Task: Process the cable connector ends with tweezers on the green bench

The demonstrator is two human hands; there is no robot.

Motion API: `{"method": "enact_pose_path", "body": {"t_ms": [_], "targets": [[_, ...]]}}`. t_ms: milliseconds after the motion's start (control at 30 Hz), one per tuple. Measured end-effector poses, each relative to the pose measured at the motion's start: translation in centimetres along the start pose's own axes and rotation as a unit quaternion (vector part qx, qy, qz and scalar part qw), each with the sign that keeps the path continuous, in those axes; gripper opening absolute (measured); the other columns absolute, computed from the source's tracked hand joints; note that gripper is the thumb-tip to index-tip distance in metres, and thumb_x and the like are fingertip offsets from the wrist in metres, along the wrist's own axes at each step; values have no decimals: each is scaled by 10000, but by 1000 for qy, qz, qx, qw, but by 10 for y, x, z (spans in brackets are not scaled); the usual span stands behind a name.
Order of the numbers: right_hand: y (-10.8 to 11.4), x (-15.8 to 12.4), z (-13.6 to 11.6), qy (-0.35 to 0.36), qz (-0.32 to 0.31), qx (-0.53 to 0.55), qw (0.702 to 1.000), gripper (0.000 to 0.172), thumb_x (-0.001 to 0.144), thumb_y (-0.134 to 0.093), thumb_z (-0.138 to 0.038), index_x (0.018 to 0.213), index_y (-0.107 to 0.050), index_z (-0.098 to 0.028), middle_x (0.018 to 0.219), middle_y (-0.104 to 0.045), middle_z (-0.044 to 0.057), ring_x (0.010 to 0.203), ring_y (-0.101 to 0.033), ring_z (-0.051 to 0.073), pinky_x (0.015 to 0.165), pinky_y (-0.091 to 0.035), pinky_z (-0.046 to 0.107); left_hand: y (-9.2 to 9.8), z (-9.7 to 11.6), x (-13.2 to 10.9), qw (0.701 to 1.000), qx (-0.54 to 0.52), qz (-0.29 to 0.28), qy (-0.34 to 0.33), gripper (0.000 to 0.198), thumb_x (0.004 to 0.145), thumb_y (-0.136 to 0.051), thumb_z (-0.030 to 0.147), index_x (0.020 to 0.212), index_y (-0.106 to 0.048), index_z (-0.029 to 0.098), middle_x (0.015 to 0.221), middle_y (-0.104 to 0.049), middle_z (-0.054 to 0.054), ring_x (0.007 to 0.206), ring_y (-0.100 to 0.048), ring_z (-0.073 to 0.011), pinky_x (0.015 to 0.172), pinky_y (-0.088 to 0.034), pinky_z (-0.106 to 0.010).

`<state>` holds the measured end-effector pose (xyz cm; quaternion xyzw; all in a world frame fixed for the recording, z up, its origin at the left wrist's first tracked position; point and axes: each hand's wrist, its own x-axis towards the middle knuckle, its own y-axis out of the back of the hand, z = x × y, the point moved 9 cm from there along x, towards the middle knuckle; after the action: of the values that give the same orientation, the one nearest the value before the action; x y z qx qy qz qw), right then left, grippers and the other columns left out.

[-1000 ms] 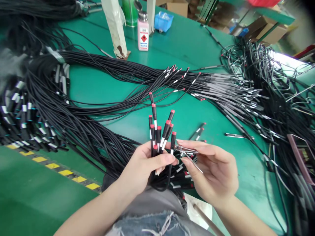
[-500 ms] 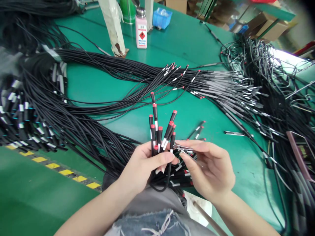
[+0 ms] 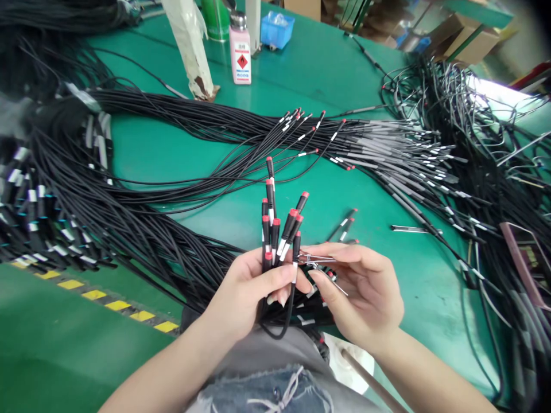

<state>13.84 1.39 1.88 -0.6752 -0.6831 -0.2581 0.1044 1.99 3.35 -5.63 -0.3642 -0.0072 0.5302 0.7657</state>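
My left hand (image 3: 258, 281) is closed around a bunch of black cables (image 3: 275, 229) whose red-capped, white-labelled ends stick upward. One cable (image 3: 296, 258) stands at the right side of the bunch, pinched near my thumb, its lower part looping down below the hand. In my right hand (image 3: 365, 287) is a small silver nail clipper (image 3: 318, 261), held between thumb and fingers with its lever spread. Its jaws meet that right-hand cable just below the black end; whether they bite into it is too small to tell. More red-tipped cable ends lie partly hidden behind my hands.
Long bundles of black cable (image 3: 193, 115) cross the green table (image 3: 310, 74). A thin silver tool (image 3: 413, 229) lies at right, near a phone (image 3: 525, 258). At the back stand a pink bottle (image 3: 241, 57), a blue bin (image 3: 278, 31) and a post (image 3: 189, 51).
The whole view has shifted slightly. The clipper's lower lever now angles further away from its body; both hands keep nearly the same hold beside the cable.
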Motion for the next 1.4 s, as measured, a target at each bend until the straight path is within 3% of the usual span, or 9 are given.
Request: {"method": "enact_pose_path", "body": {"t_ms": [300,400,467,600,667,767,1000,1200,1400], "targets": [[2,1,1,17,-15,-58,998,374,856,-632,-6,1149,-541,-220,1063,-717,73,976,-712,193,827,-624,339,0,-4,0,1000,-27,4,15,121,763,-759,242,710,-718,142,638,-684,-40,503,-470,-78,473,-342,-197],[14,7,1,4,31,-48,998,424,862,-611,-30,1222,-526,-237,996,-687,57,881,-697,192,732,-610,346,3,-3,2,997,-70,31,15,120,744,-788,256,771,-739,149,698,-675,-29,541,-482,-71,471,-352,-174],[18,11,-7,29,34,-78,996,357,877,-559,-39,1181,-565,-227,907,-651,46,786,-637,177,644,-553,332,7,-1,4,993,-103,56,9,139,725,-809,259,785,-741,155,741,-670,-20,589,-518,-72,521,-407,-166],[-12,12,-18,80,-103,-169,977,121,890,-546,-76,872,-610,-176,717,-574,27,671,-491,154,602,-431,325,14,3,9,987,-123,101,-21,150,726,-813,260,807,-737,159,751,-654,-8,669,-565,-84,651,-471,-179],[-29,6,-16,84,-155,-198,964,98,914,-584,-146,819,-596,-168,686,-549,21,662,-466,153,612,-417,325,16,4,11,986,-110,118,-41,151,764,-783,264,872,-739,167,737,-629,6,655,-540,-75,630,-453,-169],[-46,-3,-4,56,-178,-236,954,166,935,-623,-282,822,-607,-161,729,-559,35,711,-469,172,640,-428,323,16,3,12,986,-100,125,-53,142,806,-747,270,909,-725,175,694,-587,23,629,-504,-73,578,-418,-164],[-51,-6,11,-16,-182,-189,965,127,914,-570,-118,806,-542,-178,737,-536,13,722,-479,160,659,-413,300,13,10,16,984,-128,92,-76,142,850,-670,281,851,-692,140,667,-561,12,643,-507,-94,626,-447,-195],[-43,0,9,-14,-142,-165,976,166,876,-536,-91,758,-470,-188,691,-486,-11,694,-438,140,626,-375,274,17,8,14,980,-163,92,-61,87,811,-700,184,866,-651,139,761,-657,-8,705,-613,-108,679,-517,-214],[-40,-2,3,16,-135,-170,976,154,855,-535,-77,773,-459,-184,702,-481,3,701,-435,147,630,-369,285,27,21,9,985,-37,124,-111,208,817,-725,187,991,-611,183,761,-664,25,557,-584,-77,517,-479,-186]]}}
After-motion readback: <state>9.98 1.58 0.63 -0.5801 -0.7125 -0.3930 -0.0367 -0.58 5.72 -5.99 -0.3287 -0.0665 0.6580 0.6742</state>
